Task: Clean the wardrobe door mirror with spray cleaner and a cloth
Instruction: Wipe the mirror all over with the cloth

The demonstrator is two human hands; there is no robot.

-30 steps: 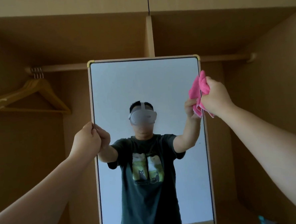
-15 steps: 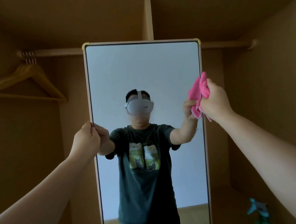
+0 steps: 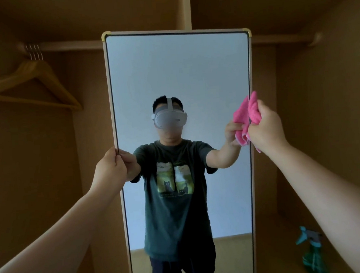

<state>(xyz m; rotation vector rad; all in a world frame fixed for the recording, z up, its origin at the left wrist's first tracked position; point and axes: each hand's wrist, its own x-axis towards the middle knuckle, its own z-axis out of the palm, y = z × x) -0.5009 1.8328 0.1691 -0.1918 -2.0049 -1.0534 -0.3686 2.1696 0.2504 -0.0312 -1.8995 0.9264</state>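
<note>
**Cloth working down the right edge of the mirror**

The right hand (image 3: pixel 266 127) is gripping a bunched pink cloth (image 3: pixel 249 114), with its fingers curled tightly round it. It is pressing the cloth against the right frame edge of the mirror (image 3: pixel 177 73), and folds are bulging out above and below the fingers. Compared with half a second ago, the cloth is sitting lower beneath the top corner. The left hand (image 3: pixel 110 168) is clasping the left frame edge, fingers curled round it, much as before. The spray bottle (image 3: pixel 311 252) is standing well below the right fingers and is now showing more fully. A wooden hanger (image 3: pixel 32 82) is hanging above and to the left of the left fingers
</note>
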